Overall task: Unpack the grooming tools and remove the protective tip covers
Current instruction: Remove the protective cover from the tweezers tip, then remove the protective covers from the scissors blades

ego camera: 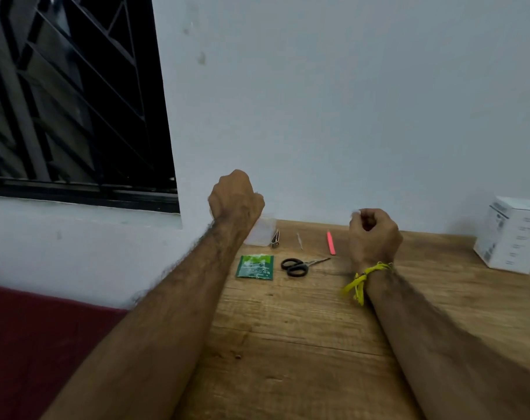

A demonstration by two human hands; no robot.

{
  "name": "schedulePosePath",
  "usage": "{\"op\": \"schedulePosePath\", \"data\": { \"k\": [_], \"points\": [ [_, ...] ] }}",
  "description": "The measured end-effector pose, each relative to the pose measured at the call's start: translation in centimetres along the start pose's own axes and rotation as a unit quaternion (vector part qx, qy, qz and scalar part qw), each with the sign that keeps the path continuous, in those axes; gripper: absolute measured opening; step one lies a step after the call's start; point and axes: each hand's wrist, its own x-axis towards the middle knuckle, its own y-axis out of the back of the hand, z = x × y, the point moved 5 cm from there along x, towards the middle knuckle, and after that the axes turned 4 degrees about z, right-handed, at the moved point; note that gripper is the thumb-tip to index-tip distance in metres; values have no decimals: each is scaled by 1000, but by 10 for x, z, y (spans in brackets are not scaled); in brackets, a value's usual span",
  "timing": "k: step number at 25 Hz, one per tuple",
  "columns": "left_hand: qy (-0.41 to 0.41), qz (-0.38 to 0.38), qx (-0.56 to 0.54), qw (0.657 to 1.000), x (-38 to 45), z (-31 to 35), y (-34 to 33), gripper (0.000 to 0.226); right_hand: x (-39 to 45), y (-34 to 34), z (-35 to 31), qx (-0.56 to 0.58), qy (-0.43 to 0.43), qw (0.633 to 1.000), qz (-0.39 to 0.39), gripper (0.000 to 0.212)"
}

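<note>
Both hands raised with fingers curled, the right hand (374,234) apparently pinching a small pale scrap, the left hand (235,195) holding nothing visible; scissors (300,266) lie on the counter (303,328), blades toward two o'clock, nearer the right grip.

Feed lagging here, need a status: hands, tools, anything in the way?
Left hand and right hand raised, fingers curled; contents unclear. Scissors, pink nail file, nail clipper, green packet lying on table. Nothing blocking them.
</note>
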Motion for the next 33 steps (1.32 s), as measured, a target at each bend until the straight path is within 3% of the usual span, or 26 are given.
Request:
{"op": "schedulePosePath", "data": {
  "k": [6,9,12,13,15,17,19,21,24,28,31,33],
  "points": [
    [10,-39,94,995,6,4,-31,38,-2,-5,1,7,7,1000,-14,6],
    [-13,-25,100,995,3,5,-25,30,2,-4,5,6,-16,1000,-1,7],
    [-152,62,51,985,-22,31,-7,30,2,-2,7,5,-27,1000,-6,8],
    [-208,49,28,976,-38,42,-8,26,2,-2,7,4,-28,1000,-9,8],
    [-238,-103,17,966,-65,53,-27,23,2,1,7,2,-30,999,-13,8],
    [-197,-283,70,936,-85,51,-52,33,2,5,6,4,-27,999,-20,7],
    [-207,-349,131,905,-93,49,-60,50,4,9,6,2,-22,1000,-21,7],
    [-201,-350,119,907,-94,50,-60,57,7,12,8,0,-24,1000,-17,7],
    [-126,-372,19,920,-97,48,-63,49,7,13,9,3,-29,999,-17,7],
    [-8,-335,-247,909,-93,43,-60,24,8,12,4,18,-34,999,-10,7],
    [91,-329,-437,832,-99,43,-58,13,10,15,-3,31,-37,999,-3,6],
    [132,-363,-477,790,-109,45,-60,15,12,17,-8,37,-45,998,-4,7]
  ]
}}
